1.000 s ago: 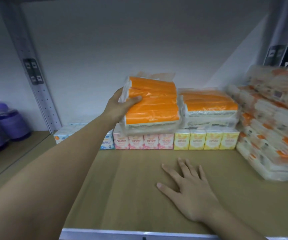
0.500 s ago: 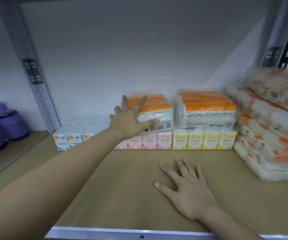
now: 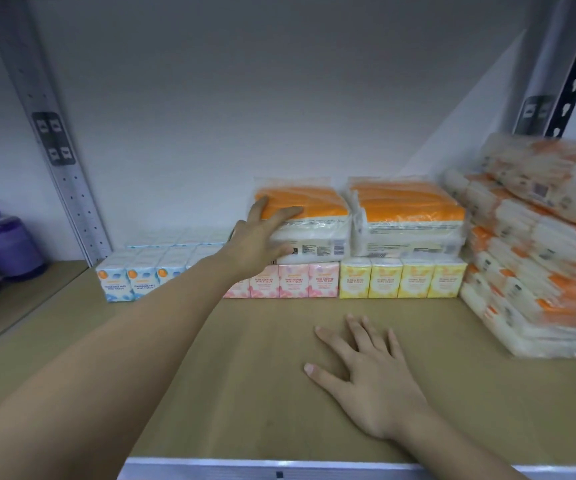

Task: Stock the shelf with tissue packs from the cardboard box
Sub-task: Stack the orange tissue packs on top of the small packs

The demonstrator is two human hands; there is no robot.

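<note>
At the far left, on a neighbouring shelf board, purple bottles (image 3: 1, 249) are seen standing beside a perforated grey upright (image 3: 51, 147). On the wooden shelf (image 3: 245, 393) a row of small boxed tissues is lined up along the back: blue mini tissue boxes (image 3: 130, 282), then pink mini tissue boxes (image 3: 293, 285), then yellow mini tissue boxes (image 3: 401, 280) (the print on them is partly blurred). The left hand (image 3: 257, 242) is stretched forward with its fingers straight and spread, laid against the left end and front of an orange-topped tissue pack (image 3: 309, 223); nothing is gripped by it. That pack is set on top of the pink boxes, just beside a second orange-topped pack (image 3: 409, 216) resting on the yellow boxes. The right hand (image 3: 366, 372) is pressed flat on the bare shelf board, fingers extended and slightly apart, nothing held. At the far right a tall stack of wrapped tissue packs (image 3: 539, 271) is piled against the shelf's side, its topmost pack lying tilted.
</note>
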